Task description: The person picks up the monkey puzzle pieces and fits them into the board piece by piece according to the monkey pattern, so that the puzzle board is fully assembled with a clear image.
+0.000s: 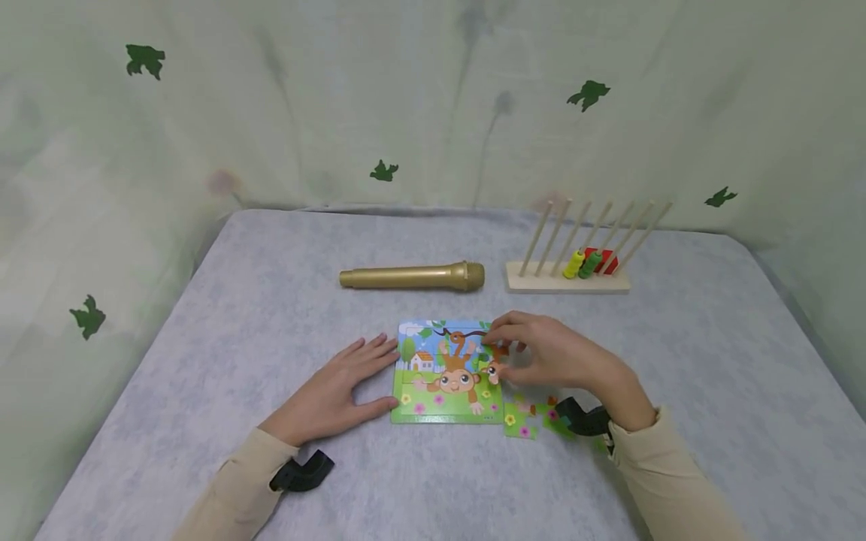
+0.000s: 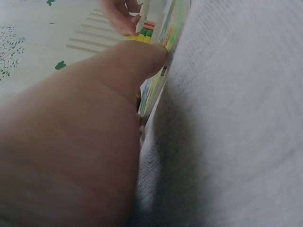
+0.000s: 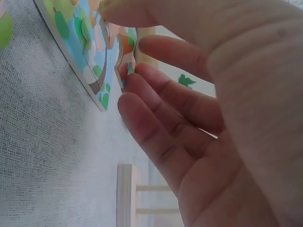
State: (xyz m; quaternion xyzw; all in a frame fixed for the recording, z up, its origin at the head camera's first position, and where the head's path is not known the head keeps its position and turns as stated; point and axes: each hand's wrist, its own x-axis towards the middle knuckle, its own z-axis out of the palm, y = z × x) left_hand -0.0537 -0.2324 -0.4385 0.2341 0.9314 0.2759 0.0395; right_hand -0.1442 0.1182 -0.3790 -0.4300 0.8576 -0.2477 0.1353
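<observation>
A jigsaw puzzle board [image 1: 440,402] with a monkey picture lies flat in the middle of the table. My left hand [image 1: 345,387] rests at its left edge, fingers extended, with the thumb touching the lower left side. Over the right side of the board, my right hand [image 1: 558,353] pinches a puzzle piece [image 3: 125,56] between thumb and fingers; a small monkey face shows on it in the head view. The piece sits slightly tilted above the board in the right wrist view. Several loose puzzle pieces [image 1: 519,422] lie beside the board's lower right corner, partly hidden under my right wrist.
Behind the board lies a gold toy microphone [image 1: 413,278]. To its right stands a wooden peg rack [image 1: 568,285] with yellow beads [image 1: 573,264], green beads [image 1: 590,264] and red beads [image 1: 610,263]. A pale curtain [image 1: 433,98] with green leaf shapes hangs beyond the table.
</observation>
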